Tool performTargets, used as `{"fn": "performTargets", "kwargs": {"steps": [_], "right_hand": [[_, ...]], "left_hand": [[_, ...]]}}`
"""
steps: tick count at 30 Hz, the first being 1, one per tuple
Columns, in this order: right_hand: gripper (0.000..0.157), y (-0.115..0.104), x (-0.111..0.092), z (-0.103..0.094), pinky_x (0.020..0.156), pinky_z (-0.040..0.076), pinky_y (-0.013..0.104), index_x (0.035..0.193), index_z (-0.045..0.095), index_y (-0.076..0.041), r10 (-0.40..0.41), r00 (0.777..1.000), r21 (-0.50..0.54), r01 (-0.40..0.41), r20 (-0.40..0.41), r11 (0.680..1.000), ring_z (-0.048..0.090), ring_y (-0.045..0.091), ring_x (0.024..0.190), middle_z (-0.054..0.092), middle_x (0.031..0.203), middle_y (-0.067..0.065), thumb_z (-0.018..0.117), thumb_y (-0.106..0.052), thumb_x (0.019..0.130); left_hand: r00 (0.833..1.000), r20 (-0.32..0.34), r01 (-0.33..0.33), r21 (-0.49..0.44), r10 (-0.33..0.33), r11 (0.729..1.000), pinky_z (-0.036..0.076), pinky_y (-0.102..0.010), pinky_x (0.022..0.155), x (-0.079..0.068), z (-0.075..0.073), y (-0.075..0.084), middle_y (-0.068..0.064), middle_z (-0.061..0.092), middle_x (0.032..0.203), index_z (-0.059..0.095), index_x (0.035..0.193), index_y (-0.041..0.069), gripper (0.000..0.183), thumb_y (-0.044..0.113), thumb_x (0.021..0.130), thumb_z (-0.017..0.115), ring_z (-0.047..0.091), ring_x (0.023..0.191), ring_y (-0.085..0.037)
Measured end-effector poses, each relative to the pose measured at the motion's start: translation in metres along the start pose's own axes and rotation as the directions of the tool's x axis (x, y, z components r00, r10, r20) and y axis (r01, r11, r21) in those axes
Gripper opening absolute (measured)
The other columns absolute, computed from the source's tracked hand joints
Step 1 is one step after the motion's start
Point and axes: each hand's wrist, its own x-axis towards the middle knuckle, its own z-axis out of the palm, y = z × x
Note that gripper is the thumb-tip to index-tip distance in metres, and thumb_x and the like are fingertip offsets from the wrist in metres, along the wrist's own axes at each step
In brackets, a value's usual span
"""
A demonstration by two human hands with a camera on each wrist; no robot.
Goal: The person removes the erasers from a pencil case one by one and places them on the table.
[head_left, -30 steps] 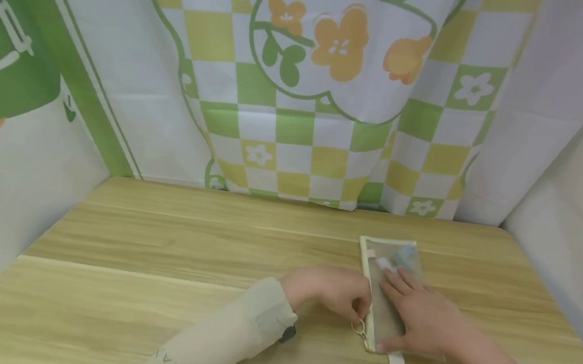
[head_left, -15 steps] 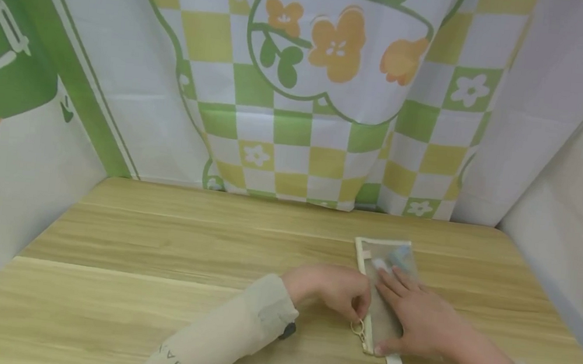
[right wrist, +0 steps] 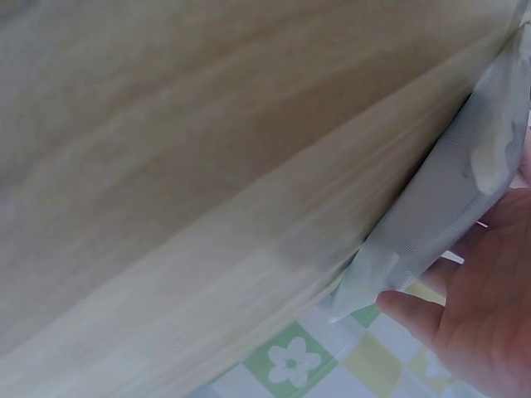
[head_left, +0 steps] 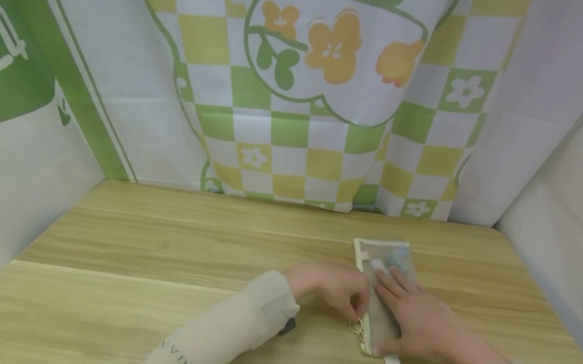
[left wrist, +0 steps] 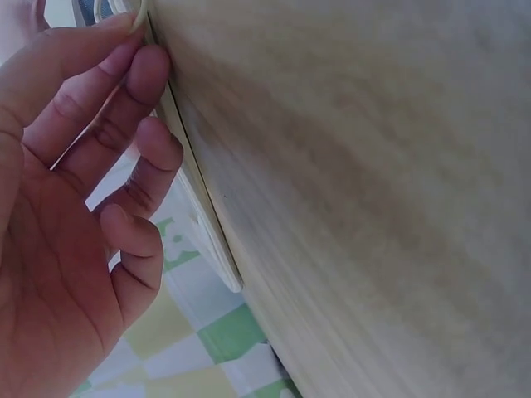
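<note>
A see-through mesh zipper pouch [head_left: 371,250] with a cream zipper edge lies on the table, right of centre. Bluish and white items show faintly inside its far end. My left hand [head_left: 336,288] pinches the ring [head_left: 355,325] of the zipper pull between thumb and index finger, at the near end of the zipper edge. In the left wrist view its other fingers curl loosely beside the pouch. My right hand [head_left: 422,323] rests spread over the pouch with straight fingers, covering much of its middle. The right wrist view shows the mesh [right wrist: 440,199] beside that hand.
A white tab [head_left: 392,363] sticks out from the pouch's near end. The wooden table [head_left: 133,237] reaches back to a checked, flowered curtain [head_left: 291,129]. Pale fabric walls stand along the left and right sides.
The head view has shifted slightly. Both hands and the pouch keep the same places relative to each other, with the zipper pull still at the near end.
</note>
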Motion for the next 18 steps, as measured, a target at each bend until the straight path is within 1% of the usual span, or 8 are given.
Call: {"fn": "performTargets", "kwargs": {"steps": [5,10,14,18], "right_hand": [[0.119,0.0013,0.0001,0.0013,0.109,0.033,0.067,0.147,0.041,0.004,-0.008,1.000,0.033,0.007,0.005,0.999,0.024,0.048,0.147,0.030,0.160,0.020,0.060,-0.084,0.069],[0.118,0.0028,-0.0006,0.0018,0.111,0.031,0.065,0.147,0.041,0.005,-0.013,1.000,0.050,0.013,-0.007,0.999,0.023,0.049,0.147,0.030,0.160,0.021,0.061,-0.082,0.071],[0.117,0.0031,-0.0012,0.0013,0.112,0.031,0.065,0.148,0.040,0.004,-0.013,1.000,0.063,0.013,-0.005,0.998,0.023,0.048,0.147,0.030,0.160,0.020,0.061,-0.082,0.072],[0.117,0.0031,-0.0019,0.0001,0.112,0.030,0.065,0.149,0.039,0.004,-0.006,1.000,0.075,0.006,0.000,0.997,0.022,0.047,0.148,0.030,0.160,0.020,0.060,-0.082,0.072]], "left_hand": [[1.000,-0.007,-0.015,-0.008,0.015,1.000,0.042,-0.011,0.065,0.0009,-0.0009,-0.0024,0.011,0.057,0.068,0.070,0.072,0.012,0.016,0.003,0.085,0.069,0.050,0.065,0.001],[1.000,-0.023,-0.006,0.016,0.006,1.000,0.042,-0.010,0.067,0.0003,-0.0027,-0.0019,0.012,0.059,0.070,0.073,0.075,0.013,0.013,0.004,0.085,0.069,0.051,0.067,0.001],[1.000,-0.019,0.010,-0.004,-0.010,1.000,0.043,-0.011,0.068,0.0006,-0.0039,-0.0031,0.011,0.062,0.073,0.073,0.077,0.014,0.013,0.004,0.085,0.069,0.053,0.070,0.000],[1.000,-0.014,0.003,-0.032,-0.003,0.999,0.044,-0.012,0.068,0.0019,-0.0049,-0.0057,0.011,0.061,0.072,0.073,0.076,0.013,0.014,0.003,0.085,0.068,0.053,0.069,0.000]]}}
